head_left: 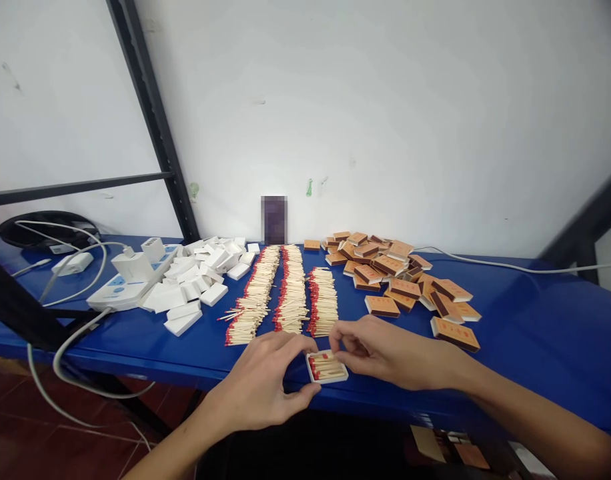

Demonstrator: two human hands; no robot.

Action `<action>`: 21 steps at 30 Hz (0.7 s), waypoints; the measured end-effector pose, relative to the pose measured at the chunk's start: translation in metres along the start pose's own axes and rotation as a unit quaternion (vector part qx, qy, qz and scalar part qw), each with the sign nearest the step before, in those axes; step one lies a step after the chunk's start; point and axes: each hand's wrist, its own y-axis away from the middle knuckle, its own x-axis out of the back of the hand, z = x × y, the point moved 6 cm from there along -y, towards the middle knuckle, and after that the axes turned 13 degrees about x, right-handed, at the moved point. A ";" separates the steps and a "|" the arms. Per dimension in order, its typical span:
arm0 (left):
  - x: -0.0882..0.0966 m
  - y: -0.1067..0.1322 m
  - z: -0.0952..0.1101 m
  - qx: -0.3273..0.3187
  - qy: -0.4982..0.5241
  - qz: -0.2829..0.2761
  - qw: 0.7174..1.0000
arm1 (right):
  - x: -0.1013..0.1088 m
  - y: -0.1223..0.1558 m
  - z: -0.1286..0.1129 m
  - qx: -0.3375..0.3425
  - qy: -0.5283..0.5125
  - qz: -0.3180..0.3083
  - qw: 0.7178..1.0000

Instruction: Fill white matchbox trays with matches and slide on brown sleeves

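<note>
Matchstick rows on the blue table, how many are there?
3, side by side: the left row, the middle row and the shorter right row. More matches lie in the white tray the left hand holds, near the right hand.

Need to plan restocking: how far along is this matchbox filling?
Done, seemingly: a pile of closed brown boxes on the right, though their contents are hidden. In hand: one white tray holding matches, the left hand gripping its edge, the right hand at its far rim. Left: three long rows of loose matches and a heap of empty white trays. Likely much remains.
</note>
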 end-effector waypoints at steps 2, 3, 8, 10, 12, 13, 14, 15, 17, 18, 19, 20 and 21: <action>0.000 0.000 0.001 -0.002 -0.002 0.007 1.000 | -0.002 -0.001 -0.003 0.012 -0.014 0.003 1.000; 0.000 0.000 0.001 -0.003 -0.002 0.007 1.000 | -0.002 -0.002 -0.002 0.012 -0.017 0.015 1.000; 0.000 0.001 0.001 -0.006 -0.001 -0.003 1.000 | 0.009 -0.004 0.012 -0.003 0.054 0.122 0.991; -0.001 0.002 0.001 -0.015 -0.003 -0.007 1.000 | 0.008 -0.006 0.016 0.008 0.083 0.119 0.989; -0.001 0.003 0.002 -0.024 -0.006 -0.013 1.000 | 0.005 -0.010 0.019 0.016 0.089 0.109 0.990; -0.002 0.004 0.002 -0.027 -0.007 -0.014 1.000 | 0.003 -0.011 0.020 0.019 0.091 0.108 0.990; -0.002 0.004 0.002 -0.028 -0.007 -0.016 0.999 | 0.002 -0.012 0.021 0.022 0.095 0.109 0.989; -0.002 0.004 0.002 -0.028 -0.006 -0.018 0.999 | 0.001 -0.013 0.021 0.024 0.098 0.109 0.989; -0.002 0.004 0.002 -0.027 -0.006 -0.020 0.999 | 0.000 -0.015 0.021 0.022 0.101 0.105 0.989; -0.002 0.004 0.002 -0.028 -0.006 -0.020 0.999 | -0.001 -0.015 0.021 0.019 0.100 0.105 0.989; -0.002 0.004 0.002 -0.028 -0.007 -0.021 0.999 | -0.001 -0.015 0.021 0.016 0.098 0.106 0.989; -0.002 0.004 0.002 -0.029 -0.008 -0.021 0.999 | -0.001 -0.014 0.021 0.012 0.097 0.107 0.989; -0.002 0.004 0.002 -0.030 -0.008 -0.020 0.999 | 0.000 -0.014 0.021 0.008 0.096 0.109 0.989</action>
